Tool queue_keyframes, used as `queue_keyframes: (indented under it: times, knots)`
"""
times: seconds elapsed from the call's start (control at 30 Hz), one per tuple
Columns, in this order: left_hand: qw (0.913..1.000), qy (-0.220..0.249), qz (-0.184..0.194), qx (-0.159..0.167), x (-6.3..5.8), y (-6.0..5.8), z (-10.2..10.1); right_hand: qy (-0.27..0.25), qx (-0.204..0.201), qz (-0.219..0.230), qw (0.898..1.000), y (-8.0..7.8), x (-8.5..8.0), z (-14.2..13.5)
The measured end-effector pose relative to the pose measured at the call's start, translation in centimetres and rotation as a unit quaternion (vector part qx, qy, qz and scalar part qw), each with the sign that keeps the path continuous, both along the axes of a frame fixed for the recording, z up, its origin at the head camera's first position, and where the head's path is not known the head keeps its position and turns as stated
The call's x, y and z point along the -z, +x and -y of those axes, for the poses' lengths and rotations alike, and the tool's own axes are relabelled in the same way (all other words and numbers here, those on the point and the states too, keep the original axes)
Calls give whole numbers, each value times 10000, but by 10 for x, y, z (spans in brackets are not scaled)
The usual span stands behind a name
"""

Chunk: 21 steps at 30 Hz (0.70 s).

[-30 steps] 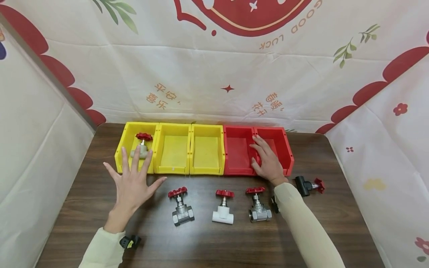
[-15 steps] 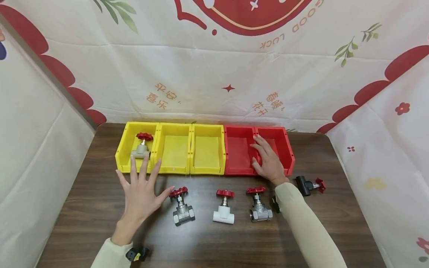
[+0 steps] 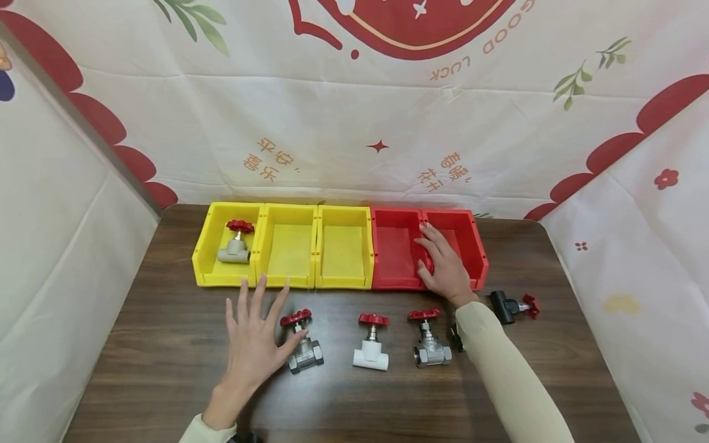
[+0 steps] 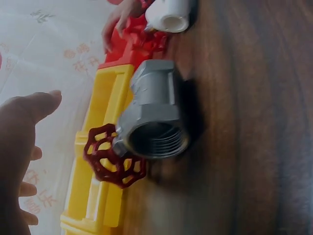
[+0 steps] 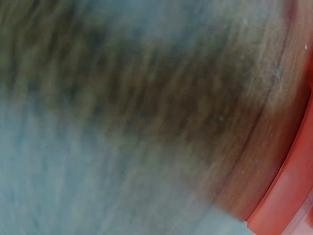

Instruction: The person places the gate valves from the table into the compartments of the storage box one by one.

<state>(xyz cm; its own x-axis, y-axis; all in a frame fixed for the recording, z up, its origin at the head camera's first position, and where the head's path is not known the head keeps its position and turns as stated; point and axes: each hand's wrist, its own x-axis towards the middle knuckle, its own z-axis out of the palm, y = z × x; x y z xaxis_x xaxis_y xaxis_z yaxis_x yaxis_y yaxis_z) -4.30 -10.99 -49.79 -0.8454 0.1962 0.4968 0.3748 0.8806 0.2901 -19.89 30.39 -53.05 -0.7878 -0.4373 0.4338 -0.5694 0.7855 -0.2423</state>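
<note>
My left hand [image 3: 255, 347] is spread with straight fingers beside a metal valve with a red handwheel [image 3: 306, 355]. In the head view its thumb overlaps that valve's stem, while the left wrist view shows the thumb [image 4: 41, 104] apart from the metal valve [image 4: 154, 93]. My right hand [image 3: 445, 267] rests at the divider between two red bins [image 3: 392, 246], fingers loosely bent. Nothing held shows in it. A white valve [image 3: 371, 355] and a second metal valve [image 3: 433, 355] stand in the same row. Inside the leftmost yellow bin [image 3: 202, 258] lies a grey valve [image 3: 235, 251].
Two more yellow bins [image 3: 288, 281] stand between that bin and the red pair. A black valve [image 3: 503, 307] lies at the right, beyond the right forearm. Printed cloth [image 3: 332, 111] encloses the brown table [image 3: 144, 344] at the back and sides. The right wrist view is blurred.
My left hand has moved right and toward the front edge, from over the leftmost yellow bin to beside the nearest metal valve, fingers still spread. The right hand has stayed put.
</note>
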Motion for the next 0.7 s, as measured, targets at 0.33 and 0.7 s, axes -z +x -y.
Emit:
queue_keyframes:
  times: [0.33, 0.7]
  knots:
    - [9990, -68, 210, 378, 5, 17, -15, 7, 29, 114, 9999, -1, 0, 0]
    - [9985, -244, 229, 422, 6, 24, -18, -49, -25, 45, 10000, -1, 1, 0]
